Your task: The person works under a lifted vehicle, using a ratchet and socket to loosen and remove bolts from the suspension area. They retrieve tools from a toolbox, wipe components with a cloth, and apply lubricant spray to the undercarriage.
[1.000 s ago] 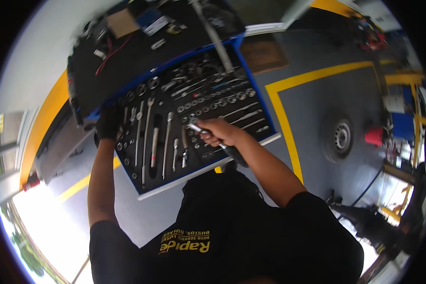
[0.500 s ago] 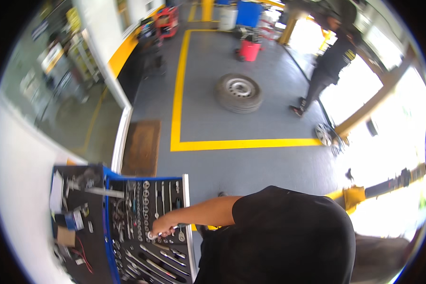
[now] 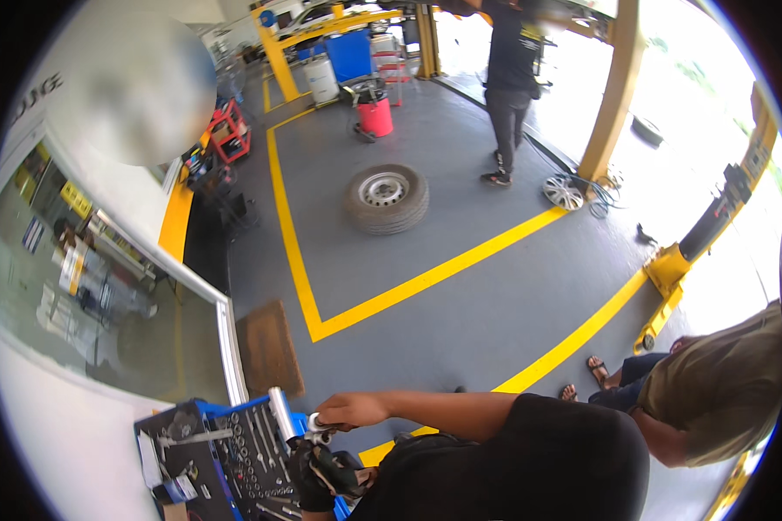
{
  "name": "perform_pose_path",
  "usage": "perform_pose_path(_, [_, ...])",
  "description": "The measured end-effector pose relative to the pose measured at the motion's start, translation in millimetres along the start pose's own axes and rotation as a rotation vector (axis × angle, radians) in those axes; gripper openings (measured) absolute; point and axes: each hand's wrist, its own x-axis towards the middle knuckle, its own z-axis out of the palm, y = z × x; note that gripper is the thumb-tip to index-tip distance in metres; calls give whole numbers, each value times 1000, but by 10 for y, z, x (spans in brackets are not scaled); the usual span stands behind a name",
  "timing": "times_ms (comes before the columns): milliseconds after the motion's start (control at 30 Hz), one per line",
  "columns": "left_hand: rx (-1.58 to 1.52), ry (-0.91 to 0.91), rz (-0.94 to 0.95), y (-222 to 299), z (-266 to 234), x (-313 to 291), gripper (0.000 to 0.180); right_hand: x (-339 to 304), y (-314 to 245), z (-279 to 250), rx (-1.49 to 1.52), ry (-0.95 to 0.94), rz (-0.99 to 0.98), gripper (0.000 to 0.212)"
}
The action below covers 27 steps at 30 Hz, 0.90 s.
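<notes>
**Q:** What's in your hands, and how many of everything?

**Me:** One silver tool (image 3: 319, 429), one drawer (image 3: 263, 464) of sockets (too small to count). My bare right hand (image 3: 346, 411) is curled around the tool's end. My left hand (image 3: 314, 476) has a black glove; can't tell if it's gripping, fingers are mostly hidden. Farther out: two tires, a flat-lying tire (image 3: 386, 227) and an outer tire (image 3: 647, 130), plus one red bucket (image 3: 374, 117), one wheel cover (image 3: 563, 194), two other people (image 3: 712, 399).

**Q:** Where's the tool exactly?

**Me:** Right at my right fingertips, between them and the glove. The drawer's pale front edge (image 3: 281, 415) is just left of it.

**Q:** Elbow room?

**Me:** Left is tight: drawer, then the dark tabletop (image 3: 206, 456), then white wall (image 3: 52, 408). Beyond my right hand there's a doormat (image 3: 269, 349) and grey floor (image 3: 391, 347) stretching to the flat-lying tire, with yellow lines (image 3: 443, 278) across it.
</notes>
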Motion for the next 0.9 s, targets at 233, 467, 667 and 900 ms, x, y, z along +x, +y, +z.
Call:
perform_pose_path(233, [-671,-203,-662,523,1730,567,38,-1421,-373,-849,-204,342,21,40])
perform_pose_path(467, [-286,-696,-65,574,3134,1472,34,-2404,-653,-1738,-191,640,-34,38])
perform_pose_path(667, [-871,-870,-677,-678,5656,2635,28,-3836,490,-3650,468,1289,-44,39])
perform_pose_path(900, [-752,-1015,-1383,-5057,9312,2828,27,-5205,4350,-5521,1170,1900,330,42])
